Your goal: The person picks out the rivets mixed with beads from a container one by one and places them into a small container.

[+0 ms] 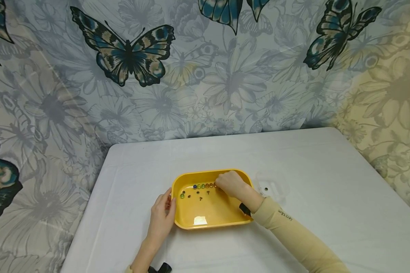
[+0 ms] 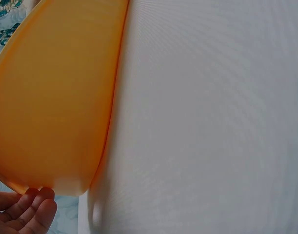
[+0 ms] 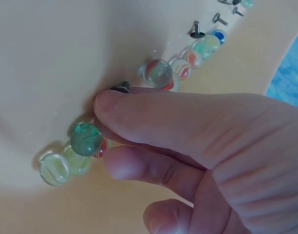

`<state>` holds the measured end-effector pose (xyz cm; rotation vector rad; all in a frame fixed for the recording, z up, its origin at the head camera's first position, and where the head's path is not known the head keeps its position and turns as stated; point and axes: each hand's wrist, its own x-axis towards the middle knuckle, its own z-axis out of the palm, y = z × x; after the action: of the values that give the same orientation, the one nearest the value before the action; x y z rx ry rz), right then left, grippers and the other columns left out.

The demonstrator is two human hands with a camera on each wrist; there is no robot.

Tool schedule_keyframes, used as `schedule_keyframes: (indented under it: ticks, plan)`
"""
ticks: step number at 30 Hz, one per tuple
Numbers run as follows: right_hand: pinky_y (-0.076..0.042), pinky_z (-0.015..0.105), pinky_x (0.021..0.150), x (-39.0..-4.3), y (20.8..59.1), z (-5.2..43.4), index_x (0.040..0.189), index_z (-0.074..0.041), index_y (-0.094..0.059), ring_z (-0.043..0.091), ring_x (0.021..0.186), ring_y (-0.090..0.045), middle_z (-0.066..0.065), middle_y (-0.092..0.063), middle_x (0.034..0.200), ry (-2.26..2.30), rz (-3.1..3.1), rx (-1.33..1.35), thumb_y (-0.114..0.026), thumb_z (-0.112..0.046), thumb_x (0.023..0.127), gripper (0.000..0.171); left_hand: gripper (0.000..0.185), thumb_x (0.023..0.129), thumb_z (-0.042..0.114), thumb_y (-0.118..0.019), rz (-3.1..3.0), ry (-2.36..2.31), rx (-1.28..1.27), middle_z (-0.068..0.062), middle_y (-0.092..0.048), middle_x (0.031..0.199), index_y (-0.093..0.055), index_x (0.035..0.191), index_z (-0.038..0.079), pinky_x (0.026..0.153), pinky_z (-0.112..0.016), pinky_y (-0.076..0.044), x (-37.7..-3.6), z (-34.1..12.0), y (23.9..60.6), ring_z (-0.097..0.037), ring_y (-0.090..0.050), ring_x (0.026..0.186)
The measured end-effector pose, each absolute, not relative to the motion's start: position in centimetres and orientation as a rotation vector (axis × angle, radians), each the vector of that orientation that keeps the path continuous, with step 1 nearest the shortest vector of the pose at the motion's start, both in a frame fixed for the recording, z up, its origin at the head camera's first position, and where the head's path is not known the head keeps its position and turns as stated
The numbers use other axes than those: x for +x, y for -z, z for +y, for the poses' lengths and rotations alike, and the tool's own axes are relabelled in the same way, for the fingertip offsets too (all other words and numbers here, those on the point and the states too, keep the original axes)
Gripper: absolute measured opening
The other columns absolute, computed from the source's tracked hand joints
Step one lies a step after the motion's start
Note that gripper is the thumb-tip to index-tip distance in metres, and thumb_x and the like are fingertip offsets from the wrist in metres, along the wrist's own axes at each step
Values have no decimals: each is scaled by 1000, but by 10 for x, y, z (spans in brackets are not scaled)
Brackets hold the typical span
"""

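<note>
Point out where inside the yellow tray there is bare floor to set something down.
The near half of the tray, around the glare spot up to its front rim, is bare. The far side is crowded: marbles line the back wall, small pins lie just before them, and the right hand reaches in there.

A yellow tray (image 1: pixel 191 223) is sitting on the white table, holding a row of glass marbles (image 1: pixel 202 185) along its far wall and small dark pins (image 1: pixel 199 194) lying nearby.
</note>
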<state>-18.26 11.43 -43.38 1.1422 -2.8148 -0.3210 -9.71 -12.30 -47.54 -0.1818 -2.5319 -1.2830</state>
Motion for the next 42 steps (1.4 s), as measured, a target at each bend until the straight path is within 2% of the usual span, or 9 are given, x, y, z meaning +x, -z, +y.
schedule_keyframes:
  ticks: [14, 21, 32, 42]
  plan:
    - [-22, 20, 43, -184, 436, 115, 69, -13, -58, 9, 50, -29, -1, -49, 61, 345, -2833, 1138, -62, -11, 88, 20, 36, 92, 6, -56, -2522, 1282, -178, -4, -53, 87, -51, 126, -7, 68, -23, -51, -98, -123, 477, -12, -52, 77]
    - [-21, 20, 42, -185, 437, 116, 65, -13, -54, 9, 49, -27, -1, -45, 58, 341, -2816, 1145, -62, -8, 87, 24, 37, 91, 5, -56, -2516, 1288, -181, -4, -53, 86, -51, 126, -7, 68, -24, -51, -98, -123, 477, -12, -52, 77]
    - [-20, 20, 43, -183, 433, 116, 68, -12, -55, 10, 50, -28, -1, -45, 60, 345, -2860, 1155, -63, -5, 86, 21, 37, 91, 3, -56, -2511, 1303, -185, -4, -53, 87, -51, 126, -8, 68, -23, -51, -97, -123, 476, -12, -52, 77]
    - [-26, 20, 44, -184, 432, 116, 71, -11, -58, 10, 52, -31, 0, -48, 63, 319, -2875, 1186, -63, -6, 86, 16, 36, 93, 5, -54, -2529, 1305, -189, -5, -53, 88, -51, 126, -7, 69, -24, -51, -97, -123, 475, -14, -53, 78]
